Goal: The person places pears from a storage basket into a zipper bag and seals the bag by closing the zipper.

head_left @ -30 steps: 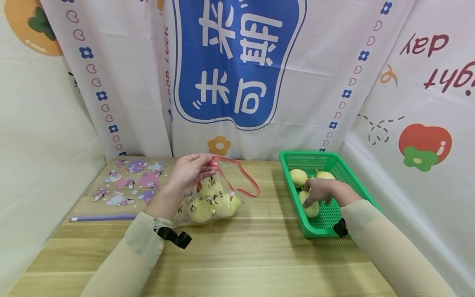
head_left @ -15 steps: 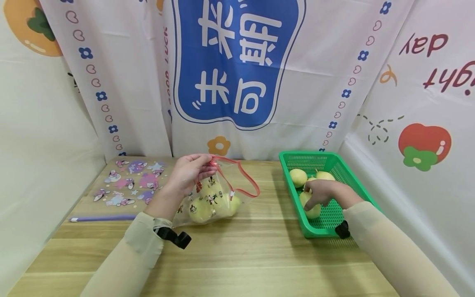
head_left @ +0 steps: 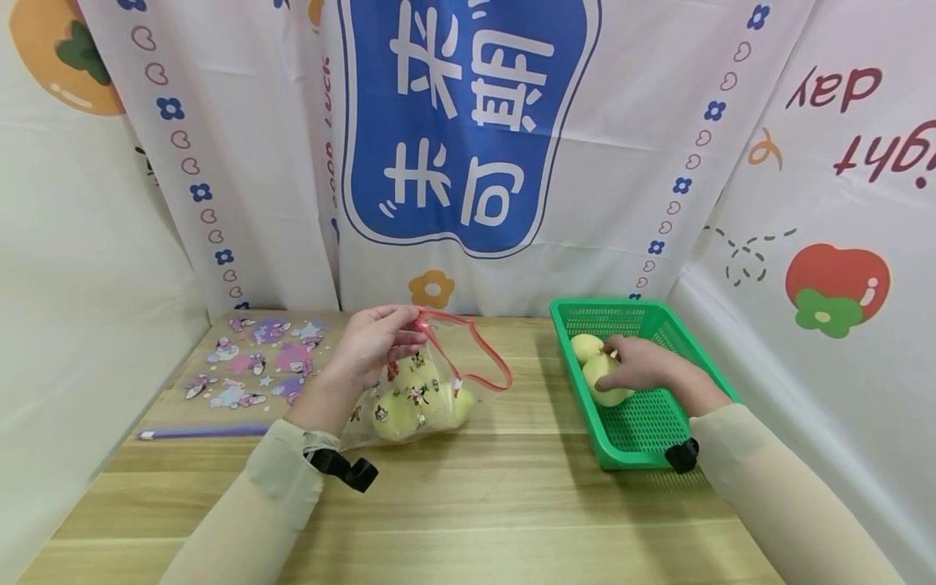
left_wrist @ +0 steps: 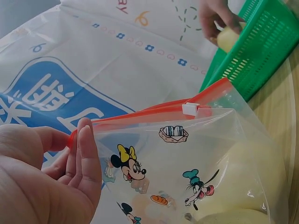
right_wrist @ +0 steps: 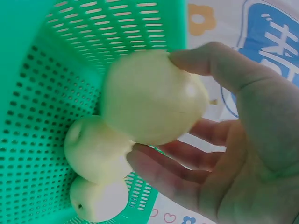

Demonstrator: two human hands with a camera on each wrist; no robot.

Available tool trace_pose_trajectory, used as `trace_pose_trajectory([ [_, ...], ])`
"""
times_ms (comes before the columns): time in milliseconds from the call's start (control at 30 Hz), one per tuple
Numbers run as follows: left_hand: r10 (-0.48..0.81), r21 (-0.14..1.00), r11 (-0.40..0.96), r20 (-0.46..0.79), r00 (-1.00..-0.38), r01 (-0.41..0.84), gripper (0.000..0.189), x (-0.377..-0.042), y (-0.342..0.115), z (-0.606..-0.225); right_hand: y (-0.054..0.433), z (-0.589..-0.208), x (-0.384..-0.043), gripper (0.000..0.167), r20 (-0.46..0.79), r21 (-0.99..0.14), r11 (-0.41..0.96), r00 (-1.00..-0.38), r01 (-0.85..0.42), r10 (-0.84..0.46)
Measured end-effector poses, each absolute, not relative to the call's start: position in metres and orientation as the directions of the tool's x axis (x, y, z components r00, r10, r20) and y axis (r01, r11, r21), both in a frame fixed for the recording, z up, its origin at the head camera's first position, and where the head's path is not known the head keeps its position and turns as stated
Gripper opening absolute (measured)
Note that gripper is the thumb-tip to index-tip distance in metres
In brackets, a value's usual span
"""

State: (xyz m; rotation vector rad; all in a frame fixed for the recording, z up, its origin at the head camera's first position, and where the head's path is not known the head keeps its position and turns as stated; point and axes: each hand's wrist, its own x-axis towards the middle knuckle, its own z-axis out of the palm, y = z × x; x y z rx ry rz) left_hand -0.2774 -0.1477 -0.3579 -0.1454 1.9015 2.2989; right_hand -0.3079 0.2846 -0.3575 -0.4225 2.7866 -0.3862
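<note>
Right grip (right_wrist: pixel 252 140) holds a pear (right_wrist: pixel 149 98) between thumb and fingers, left grip (head_left: pixel 369 341) pinching a bag's rim (left_wrist: pixel 145 111).

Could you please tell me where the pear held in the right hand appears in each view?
Head: right of centre, pear under the right hand.
Left wrist: toward the upper right, pear partly covered by that hand.
Right wrist: just above centre, pear large and close.
Shared landmark: the green basket, visible in all three views.
</note>
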Motion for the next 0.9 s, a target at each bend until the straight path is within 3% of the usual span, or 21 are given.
trace_pose_trajectory([
  [333,0.054,0.97,-0.165,-0.173,-0.983,-0.18,0.039,-0.277,-0.148,-0.359,0.275,-0.345,-0.308,0.079,0.027,-0.505,0.834,-0.969,-0.224,-0.244],
  [533,0.051,0.971,-0.165,-0.164,-0.985,-0.171,0.039,-0.277,-0.149,-0.359,0.258,-0.34,-0.304,0.082,0.085,-0.611,0.757,-0.97,-0.232,-0.229],
  [900,0.017,0.982,-0.11,-0.154,-0.988,-0.155,0.034,-0.276,-0.151,-0.356,0.22,-0.329,-0.292,0.078,0.134,-0.701,0.669,-0.967,-0.246,-0.215],
])
